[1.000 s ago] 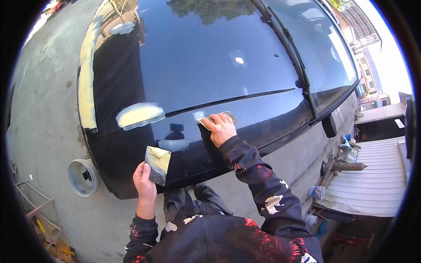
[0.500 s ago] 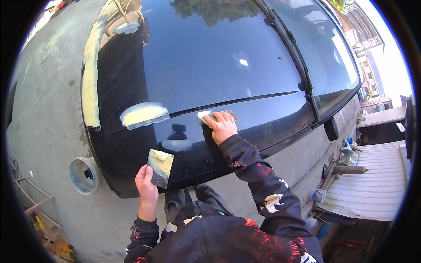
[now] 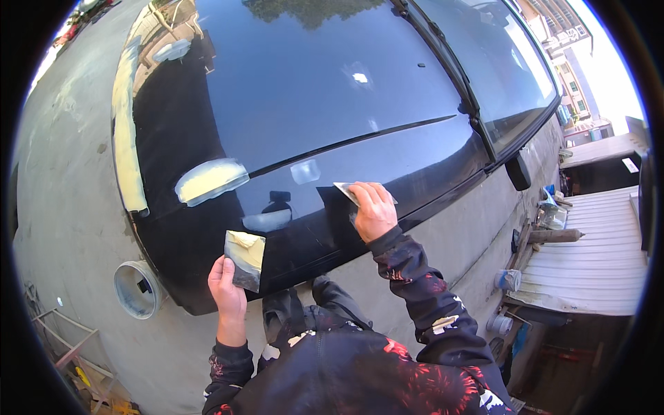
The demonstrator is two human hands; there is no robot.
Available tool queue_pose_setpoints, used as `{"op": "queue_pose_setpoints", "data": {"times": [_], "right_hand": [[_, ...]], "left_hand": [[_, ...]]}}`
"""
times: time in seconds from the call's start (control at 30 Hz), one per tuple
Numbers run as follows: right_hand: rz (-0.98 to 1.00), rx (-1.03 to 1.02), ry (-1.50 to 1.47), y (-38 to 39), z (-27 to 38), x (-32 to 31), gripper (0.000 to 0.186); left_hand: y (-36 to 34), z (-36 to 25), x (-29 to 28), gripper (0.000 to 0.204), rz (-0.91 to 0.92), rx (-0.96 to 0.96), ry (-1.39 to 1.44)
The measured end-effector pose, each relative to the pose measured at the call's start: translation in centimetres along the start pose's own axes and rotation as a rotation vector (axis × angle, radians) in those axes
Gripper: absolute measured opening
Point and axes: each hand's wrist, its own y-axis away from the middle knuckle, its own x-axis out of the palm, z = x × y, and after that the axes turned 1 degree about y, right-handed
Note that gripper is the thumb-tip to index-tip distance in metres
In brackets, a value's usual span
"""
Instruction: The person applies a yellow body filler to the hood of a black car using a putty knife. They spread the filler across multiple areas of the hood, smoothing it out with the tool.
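Observation:
My left hand (image 3: pixel 227 290) grips the lower edge of a flat square putty board (image 3: pixel 244 263), which carries a mound of pale yellow filler (image 3: pixel 247 247). It is held up before the near front corner of a dark car. My right hand (image 3: pixel 375 211) pinches a thin flat putty spreader (image 3: pixel 347 191) over the car's fender; whether it touches the paint I cannot tell. Left of that hand, a small greyish patch (image 3: pixel 306 171) lies on the hood (image 3: pixel 311 76). A larger yellow filler patch (image 3: pixel 211 181) spans the hood's front seam, above a grey patch (image 3: pixel 268 220) on the fender.
A long yellow filler strip (image 3: pixel 126 131) runs along the hood's front edge. On the concrete by the front corner stands a round bucket (image 3: pixel 137 290). The windshield wipers (image 3: pixel 456 76) and side mirror (image 3: pixel 517 171) lie to the right, beyond them a white corrugated panel (image 3: pixel 588 256).
My right hand with the spreader has moved right and slightly down, uncovering the small grey patch. The board in my left hand has shifted a little left with the view.

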Motion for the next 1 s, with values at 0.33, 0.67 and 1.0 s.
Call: {"op": "queue_pose_setpoints", "data": {"times": [0.33, 0.67, 1.0], "right_hand": [[0.161, 0.275, 0.205, 13.7, -0.6, -0.3, 0.059], [0.154, 0.241, 0.213, 10.2, -1.1, 3.6, 0.056], [0.19, 0.273, 0.162, 14.7, 0.1, 2.1, 0.063]], "left_hand": [[-0.3, 1.3, 2.5, 0.021, 0.13, -0.108, -0.069], [1.0, 2.1, 4.4, 0.021, 0.16, -0.167, -0.113], [1.2, 2.6, 5.6, 0.024, 0.197, -0.193, -0.128]]}}
